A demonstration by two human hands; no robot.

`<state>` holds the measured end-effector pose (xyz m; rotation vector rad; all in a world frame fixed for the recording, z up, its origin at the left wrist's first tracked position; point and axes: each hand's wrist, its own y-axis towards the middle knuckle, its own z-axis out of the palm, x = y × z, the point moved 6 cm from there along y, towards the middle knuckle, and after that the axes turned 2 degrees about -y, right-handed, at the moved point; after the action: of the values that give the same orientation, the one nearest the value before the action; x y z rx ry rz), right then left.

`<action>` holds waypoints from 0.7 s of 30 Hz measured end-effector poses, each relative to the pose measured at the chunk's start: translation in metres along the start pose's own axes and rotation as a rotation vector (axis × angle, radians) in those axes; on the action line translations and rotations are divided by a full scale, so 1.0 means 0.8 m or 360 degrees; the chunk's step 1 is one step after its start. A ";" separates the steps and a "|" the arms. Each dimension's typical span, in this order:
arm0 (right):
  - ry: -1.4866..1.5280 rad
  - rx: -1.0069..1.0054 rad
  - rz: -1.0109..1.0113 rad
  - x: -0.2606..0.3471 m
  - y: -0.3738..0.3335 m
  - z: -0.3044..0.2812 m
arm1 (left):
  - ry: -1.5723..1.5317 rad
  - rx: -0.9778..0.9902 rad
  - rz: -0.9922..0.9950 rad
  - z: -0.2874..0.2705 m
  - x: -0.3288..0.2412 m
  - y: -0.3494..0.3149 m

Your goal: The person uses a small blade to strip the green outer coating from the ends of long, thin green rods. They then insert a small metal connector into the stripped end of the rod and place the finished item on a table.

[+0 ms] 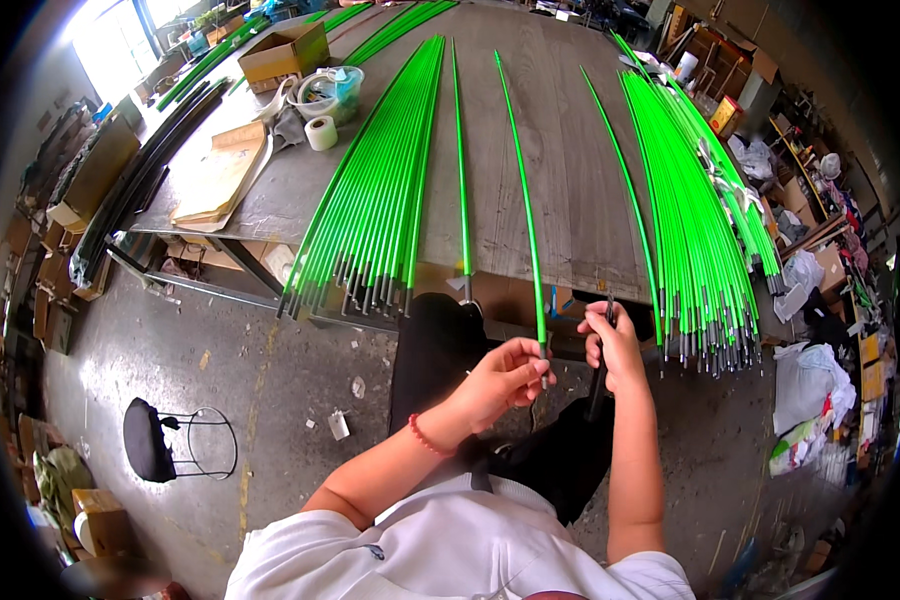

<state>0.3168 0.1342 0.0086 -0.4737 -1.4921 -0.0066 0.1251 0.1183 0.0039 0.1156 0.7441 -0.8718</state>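
My left hand (pixel 510 378) pinches the dark lower end of a long, thin green rod (pixel 526 215), which lies away from me over the worktable (pixel 570 240). Just to its right, the fingers of my right hand (pixel 618 345) are closed around a slim black tool (pixel 598 382); its exact kind is unclear. A fanned bundle of green rods (pixel 385 190) with dark ends overhangs the near edge on the left. Beside that bundle lies a single green rod (pixel 461 170). On the right another lone rod (pixel 622 165) rests by a larger green bundle (pixel 690 210).
At the table's left stand a cardboard box (pixel 283 55), a plastic tub (pixel 345 98) and a tape roll (pixel 321 133), near brown papers (pixel 220 175). A black stool (pixel 150 440) is on the floor at left. Plastic bags (pixel 810 385) and cluttered shelves line the right.
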 end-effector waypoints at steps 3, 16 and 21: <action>0.0182 0.0019 0.0045 0.010 -0.006 -0.029 | 0.0117 -0.0172 0.0197 -0.010 -0.008 0.006; 0.1235 -0.0136 -0.0380 0.107 -0.076 -0.163 | 0.0047 -0.0267 0.0085 -0.024 -0.009 0.014; 0.0908 -0.0699 -0.0398 0.118 -0.097 -0.317 | 0.0039 -0.0338 0.0020 -0.028 -0.010 0.028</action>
<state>0.5444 0.0130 0.1201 -0.5737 -0.9698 -0.6281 0.1259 0.1467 -0.0120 -0.0579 0.8533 -0.7759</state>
